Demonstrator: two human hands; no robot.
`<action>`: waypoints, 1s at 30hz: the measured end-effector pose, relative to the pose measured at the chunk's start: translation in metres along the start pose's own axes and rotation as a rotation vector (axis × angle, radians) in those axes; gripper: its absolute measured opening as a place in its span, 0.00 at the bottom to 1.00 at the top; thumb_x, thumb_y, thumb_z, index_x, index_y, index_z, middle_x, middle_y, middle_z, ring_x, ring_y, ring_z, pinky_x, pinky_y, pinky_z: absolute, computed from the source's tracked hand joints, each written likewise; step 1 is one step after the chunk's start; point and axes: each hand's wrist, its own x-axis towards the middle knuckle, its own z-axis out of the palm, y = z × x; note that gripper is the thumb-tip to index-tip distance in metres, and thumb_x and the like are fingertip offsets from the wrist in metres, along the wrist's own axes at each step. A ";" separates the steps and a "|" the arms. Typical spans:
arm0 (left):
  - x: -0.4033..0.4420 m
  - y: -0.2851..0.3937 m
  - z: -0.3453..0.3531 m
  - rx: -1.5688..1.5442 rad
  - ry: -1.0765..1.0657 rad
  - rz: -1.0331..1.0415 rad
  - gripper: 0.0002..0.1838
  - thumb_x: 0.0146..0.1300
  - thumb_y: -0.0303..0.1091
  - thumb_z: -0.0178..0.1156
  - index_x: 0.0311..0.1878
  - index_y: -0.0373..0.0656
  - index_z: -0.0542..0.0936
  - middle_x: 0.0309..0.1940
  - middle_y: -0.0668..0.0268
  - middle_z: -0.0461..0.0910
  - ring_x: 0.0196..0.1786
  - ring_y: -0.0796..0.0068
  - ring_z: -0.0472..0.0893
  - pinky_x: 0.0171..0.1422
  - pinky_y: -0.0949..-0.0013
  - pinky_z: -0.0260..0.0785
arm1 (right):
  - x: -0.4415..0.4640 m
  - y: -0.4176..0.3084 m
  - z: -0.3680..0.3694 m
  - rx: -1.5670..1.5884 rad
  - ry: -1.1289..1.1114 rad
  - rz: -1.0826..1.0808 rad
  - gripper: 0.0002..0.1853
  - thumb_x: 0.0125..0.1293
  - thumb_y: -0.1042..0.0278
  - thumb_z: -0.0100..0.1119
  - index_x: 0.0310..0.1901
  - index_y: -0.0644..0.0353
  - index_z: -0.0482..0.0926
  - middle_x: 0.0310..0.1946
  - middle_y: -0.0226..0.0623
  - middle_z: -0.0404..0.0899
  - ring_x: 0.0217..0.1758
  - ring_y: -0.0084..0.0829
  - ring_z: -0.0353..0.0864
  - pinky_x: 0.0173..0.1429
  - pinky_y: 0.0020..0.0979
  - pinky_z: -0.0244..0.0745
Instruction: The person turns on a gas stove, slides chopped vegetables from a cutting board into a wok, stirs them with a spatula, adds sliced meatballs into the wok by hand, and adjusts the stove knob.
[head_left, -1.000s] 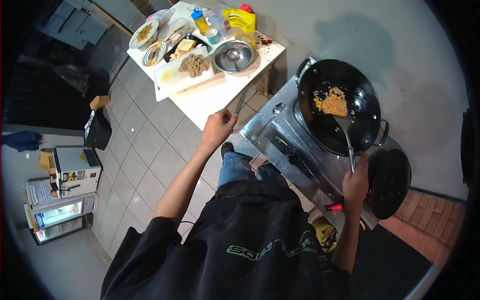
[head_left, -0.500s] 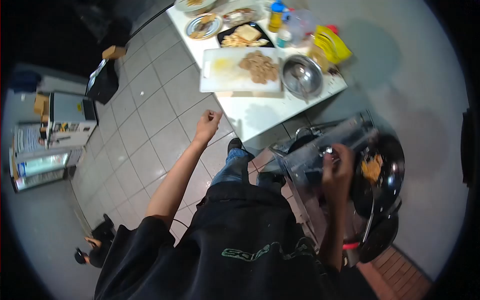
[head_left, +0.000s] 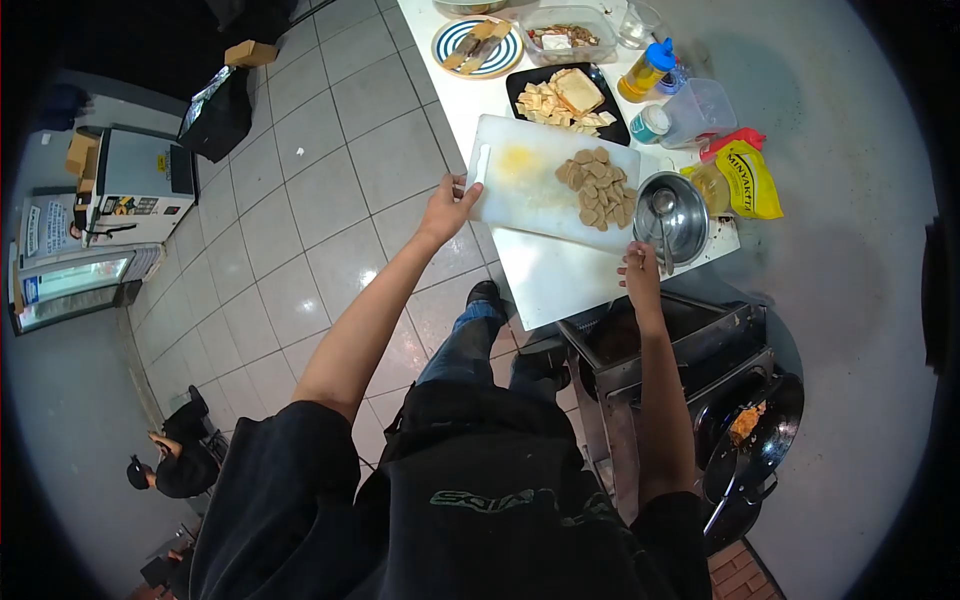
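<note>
A white cutting board (head_left: 535, 205) lies on the table with a pile of thin brownish slices (head_left: 598, 188) on its right half and a yellowish stain on its left. My left hand (head_left: 452, 210) grips the board's left edge by the handle slot, thumb on top. At the near right corner of the board is my right hand (head_left: 641, 275), fingers bent and slightly apart; whether they touch the board is hard to tell. Right beside it stands a steel bowl (head_left: 692, 222) with a ladle (head_left: 664, 215) in it.
Behind the board are a black plate (head_left: 518, 88) of bread and cut pieces, a striped plate (head_left: 443, 43), a blue-capped bottle (head_left: 647, 72) and a yellow pouch (head_left: 750, 180). A wok (head_left: 785, 425) with orange-brown food sits by the metal stove (head_left: 680, 350) at right.
My right hand has moved from over the stove to the board's near right corner. My left hand has gone from beside the table to the board's left edge and closed on it.
</note>
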 end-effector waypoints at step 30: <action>-0.066 0.063 -0.069 -0.685 -0.587 -0.002 0.08 0.73 0.42 0.51 0.48 0.50 0.69 0.40 0.74 0.72 0.45 0.84 0.72 0.49 0.71 0.66 | -0.171 -0.055 0.012 0.262 0.157 -0.032 0.10 0.72 0.70 0.50 0.50 0.63 0.68 0.36 0.28 0.73 0.34 0.17 0.68 0.37 0.21 0.64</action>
